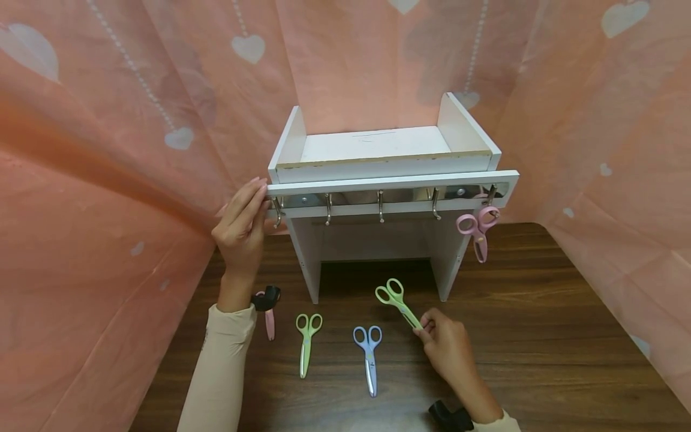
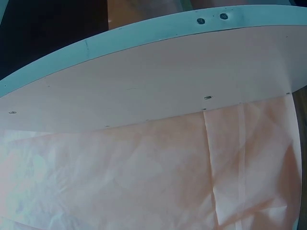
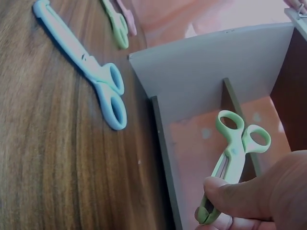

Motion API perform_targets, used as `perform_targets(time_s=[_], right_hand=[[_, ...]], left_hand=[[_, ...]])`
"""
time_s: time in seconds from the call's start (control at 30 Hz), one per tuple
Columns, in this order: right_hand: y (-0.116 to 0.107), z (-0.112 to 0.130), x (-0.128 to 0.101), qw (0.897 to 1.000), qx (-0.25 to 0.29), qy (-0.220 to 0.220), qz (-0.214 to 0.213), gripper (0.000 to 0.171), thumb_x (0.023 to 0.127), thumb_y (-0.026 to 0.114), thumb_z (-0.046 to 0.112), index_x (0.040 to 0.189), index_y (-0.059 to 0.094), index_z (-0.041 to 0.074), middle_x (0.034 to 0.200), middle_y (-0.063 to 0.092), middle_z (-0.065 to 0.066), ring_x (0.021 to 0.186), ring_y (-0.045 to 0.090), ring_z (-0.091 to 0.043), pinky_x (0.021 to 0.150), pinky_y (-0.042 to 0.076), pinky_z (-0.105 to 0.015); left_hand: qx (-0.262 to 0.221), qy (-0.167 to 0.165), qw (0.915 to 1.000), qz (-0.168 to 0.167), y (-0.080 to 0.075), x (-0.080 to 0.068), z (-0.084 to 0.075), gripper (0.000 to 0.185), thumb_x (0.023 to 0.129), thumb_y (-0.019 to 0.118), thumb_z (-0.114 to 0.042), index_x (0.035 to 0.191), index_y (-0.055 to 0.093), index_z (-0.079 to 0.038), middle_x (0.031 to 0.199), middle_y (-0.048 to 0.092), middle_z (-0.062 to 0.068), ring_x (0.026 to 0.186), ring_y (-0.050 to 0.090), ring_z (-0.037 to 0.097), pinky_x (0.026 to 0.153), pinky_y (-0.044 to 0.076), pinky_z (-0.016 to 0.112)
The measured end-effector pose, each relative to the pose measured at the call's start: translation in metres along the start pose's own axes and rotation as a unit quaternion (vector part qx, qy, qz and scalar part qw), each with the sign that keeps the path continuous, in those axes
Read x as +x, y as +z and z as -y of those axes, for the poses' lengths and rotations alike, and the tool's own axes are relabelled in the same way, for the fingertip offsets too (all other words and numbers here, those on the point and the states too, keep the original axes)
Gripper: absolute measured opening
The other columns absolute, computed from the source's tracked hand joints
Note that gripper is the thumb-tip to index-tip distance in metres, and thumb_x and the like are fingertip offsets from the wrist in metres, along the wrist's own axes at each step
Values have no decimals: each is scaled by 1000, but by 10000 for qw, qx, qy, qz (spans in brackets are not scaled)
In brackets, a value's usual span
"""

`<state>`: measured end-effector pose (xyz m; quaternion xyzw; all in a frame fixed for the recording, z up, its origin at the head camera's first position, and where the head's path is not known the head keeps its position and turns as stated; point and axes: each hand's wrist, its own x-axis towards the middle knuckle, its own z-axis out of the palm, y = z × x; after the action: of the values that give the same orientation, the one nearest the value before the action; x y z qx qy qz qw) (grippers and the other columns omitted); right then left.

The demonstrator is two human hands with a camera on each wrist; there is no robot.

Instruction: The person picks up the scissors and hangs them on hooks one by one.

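Observation:
My right hand point(image 1: 448, 345) pinches light green scissors point(image 1: 396, 296) by the blade end between thumb and fingers, handle loops pointing away toward the white shelf point(image 1: 378, 167). In the right wrist view the thumb lies over the green scissors' blades point(image 3: 232, 153). My left hand point(image 1: 242, 225) rests with fairly straight fingers against the left end of the hook rail point(image 1: 353, 208) on the shelf's front; its thumb is mostly hidden. Pink scissors point(image 1: 479, 234) hang by one loop from the rightmost hook point(image 1: 492, 193). The left wrist view shows a white panel point(image 2: 158, 81) but no fingers.
On the wooden surface point(image 1: 513, 360) lie blue scissors point(image 1: 369, 357), another green pair point(image 1: 306, 345) and pink scissors point(image 1: 270, 324) partly hidden by the left wrist's camera point(image 1: 266, 298). Several other metal hooks point(image 1: 381, 207) line the rail. Pink curtains point(image 1: 108, 270) surround the shelf.

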<state>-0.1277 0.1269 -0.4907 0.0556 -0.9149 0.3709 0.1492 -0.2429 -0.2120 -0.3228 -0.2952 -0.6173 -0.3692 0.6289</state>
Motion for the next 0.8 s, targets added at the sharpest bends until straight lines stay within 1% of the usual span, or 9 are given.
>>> perform_targets(time_s=[0.27,0.53,0.63,0.8], right_hand=[[-4,2,-1,9998,84,70,-171,25,76,87,-2,81,64,9,68,62,2,59,53,-7,53,45,-23],[-5,3,-2,9987,211,-79,-461,28,73,87,-5,78,64,8,65,61,2,57,53,-6,50,46,-21],[-9,7,-3,9983,249,-103,-518,28,73,87,-6,78,63,7,65,61,1,57,53,-6,49,47,-21],[-15,15,-2,9965,337,-299,-701,28,73,87,-7,78,64,6,66,62,0,58,55,-8,49,48,-21]], left_hand=[[25,26,10000,-5,1,1,-1,37,72,77,24,104,78,5,108,74,21,104,71,40,96,57,42],[-49,20,10000,6,1,1,-2,37,72,76,25,104,78,6,108,74,22,104,70,41,96,57,43],[-39,14,10000,10,1,1,-2,37,72,76,24,104,78,5,109,74,21,104,71,40,96,57,43],[7,-7,10000,3,1,1,-2,37,73,76,24,104,78,5,109,74,20,105,71,39,96,57,43]])
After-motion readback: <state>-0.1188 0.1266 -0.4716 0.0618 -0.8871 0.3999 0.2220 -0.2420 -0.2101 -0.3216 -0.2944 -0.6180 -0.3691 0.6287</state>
